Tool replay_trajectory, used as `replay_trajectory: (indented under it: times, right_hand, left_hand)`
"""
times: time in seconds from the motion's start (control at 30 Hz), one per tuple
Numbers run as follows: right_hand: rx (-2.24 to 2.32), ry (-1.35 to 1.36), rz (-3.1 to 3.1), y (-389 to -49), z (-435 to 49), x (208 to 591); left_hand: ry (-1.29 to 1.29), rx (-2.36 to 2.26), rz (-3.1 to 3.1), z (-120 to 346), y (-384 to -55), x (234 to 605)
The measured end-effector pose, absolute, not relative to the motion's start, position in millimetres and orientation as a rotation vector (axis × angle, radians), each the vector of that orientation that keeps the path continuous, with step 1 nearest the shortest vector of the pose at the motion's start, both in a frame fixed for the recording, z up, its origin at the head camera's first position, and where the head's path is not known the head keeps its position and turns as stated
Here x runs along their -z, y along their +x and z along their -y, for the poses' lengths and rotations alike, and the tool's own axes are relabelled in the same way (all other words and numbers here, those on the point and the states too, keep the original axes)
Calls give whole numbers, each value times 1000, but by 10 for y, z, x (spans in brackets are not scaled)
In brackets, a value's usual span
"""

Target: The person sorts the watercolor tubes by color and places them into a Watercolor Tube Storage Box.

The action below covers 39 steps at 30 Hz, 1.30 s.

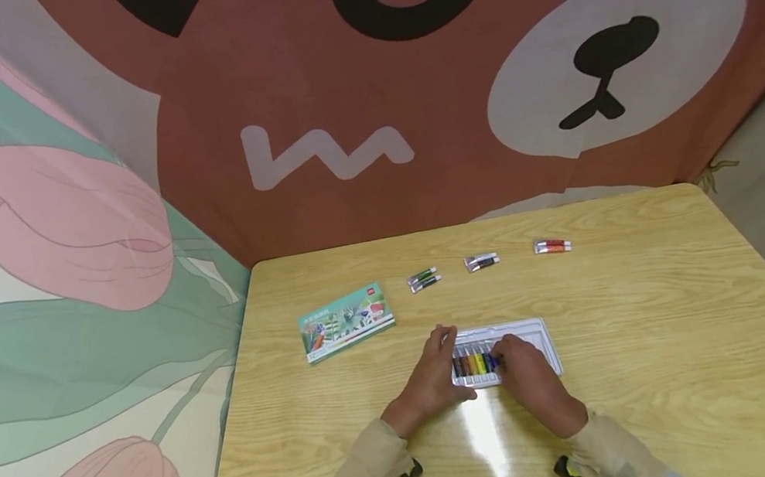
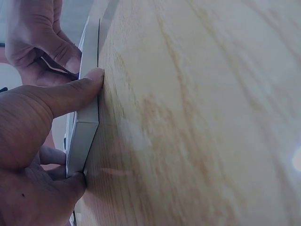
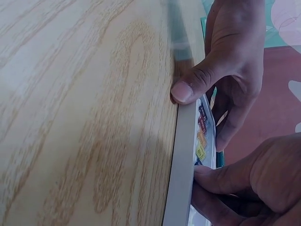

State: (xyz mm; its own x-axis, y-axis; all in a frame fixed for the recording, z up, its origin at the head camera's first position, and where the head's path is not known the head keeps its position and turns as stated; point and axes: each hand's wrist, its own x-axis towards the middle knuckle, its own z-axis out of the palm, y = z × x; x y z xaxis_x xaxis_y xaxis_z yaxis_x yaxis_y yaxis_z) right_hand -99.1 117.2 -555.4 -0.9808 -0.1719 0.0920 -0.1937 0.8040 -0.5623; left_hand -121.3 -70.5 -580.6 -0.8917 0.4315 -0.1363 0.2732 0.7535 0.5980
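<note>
A white plastic tray (image 1: 538, 335) lies on the table with a row of small paint tubes (image 1: 471, 365) in its left part, dark, brown, orange and yellow among them. My left hand (image 1: 432, 377) grips the tray's left end. In the left wrist view its thumb (image 2: 77, 94) presses the near wall while other fingers bend round the end. The right hand (image 1: 532, 380) reaches over the middle of the tray and pinches a dark blue paint tube (image 1: 496, 362) at the right of the row. Its fingers partly cover that tube.
A teal paint box (image 1: 347, 324) lies left of the tray. Behind it are pairs of loose tubes: green and dark ones (image 1: 424, 279), a grey and a black one (image 1: 481, 262), and red ones (image 1: 553, 246). A printed cloth (image 1: 324, 213) hangs behind the table's back edge.
</note>
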Motion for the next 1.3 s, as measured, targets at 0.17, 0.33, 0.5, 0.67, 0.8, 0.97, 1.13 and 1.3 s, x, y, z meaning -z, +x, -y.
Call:
replay_trajectory:
  times: [0.17, 0.33, 0.5, 0.67, 0.8, 0.97, 1.13, 1.3]
  right_hand:
    - [-892, 313, 2946, -985, -1160, 5565]
    - [-891, 305, 2953, -983, -1160, 5544]
    - [-898, 303, 2965, -993, -1161, 5527]
    - [-897, 304, 2965, -991, -1163, 5537]
    - [-888, 315, 2961, -992, -1163, 5541]
    - [-893, 319, 2976, -1001, -1165, 5534]
    - [-934, 343, 3035, -1074, -1193, 5486]
    - [-958, 308, 3095, -1289, -1341, 5351]
  left_hand:
    - [559, -847, -2681, 713, -1214, 5803]
    - [585, -846, -2686, 717, -1219, 5823]
    - [582, -859, -2686, 724, -1215, 5840]
    - [585, -867, -2687, 726, -1213, 5840]
    - [585, -864, -2690, 725, -1211, 5834]
    - [587, -861, -2692, 724, -1211, 5829]
    - [569, -871, -2675, 734, -1219, 5830]
    - [552, -862, -2666, 733, -1218, 5821]
